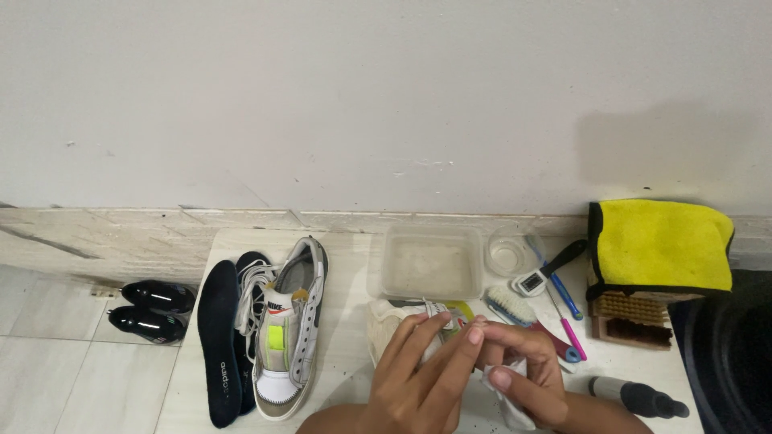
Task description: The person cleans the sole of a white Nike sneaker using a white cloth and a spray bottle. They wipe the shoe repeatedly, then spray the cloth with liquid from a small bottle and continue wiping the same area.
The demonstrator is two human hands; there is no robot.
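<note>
Left hand (418, 374) steadies a cream sneaker (394, 329) near the mat's front edge so the right hand (523, 378) can pinch a white wipe (511, 406) against it.

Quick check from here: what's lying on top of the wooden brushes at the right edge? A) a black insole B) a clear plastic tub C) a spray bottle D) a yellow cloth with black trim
D: the yellow cloth with black trim sits folded on the wooden brushes.
</note>
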